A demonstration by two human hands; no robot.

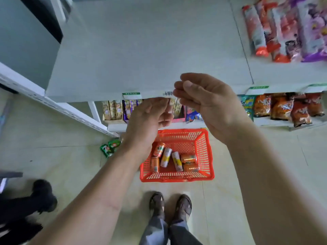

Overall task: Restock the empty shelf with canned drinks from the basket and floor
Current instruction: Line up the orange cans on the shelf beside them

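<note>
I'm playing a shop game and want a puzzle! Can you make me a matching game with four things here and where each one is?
Things:
1. orange cans
2. green cans
3. red basket
4. both hands

Places:
A. lying on the floor, left of the basket
B. on the floor in front of the feet
C. lying inside the basket
D. raised at the front edge of the empty shelf

Pairs: 1-C, 2-A, 3-B, 4-D

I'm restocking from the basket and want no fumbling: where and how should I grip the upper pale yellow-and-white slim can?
Grip the slim pale can across its middle, reaching down from above. It lies on its side in the red plastic basket, its curved side upward; orange cans crowd its left, so pinch carefully.
</note>
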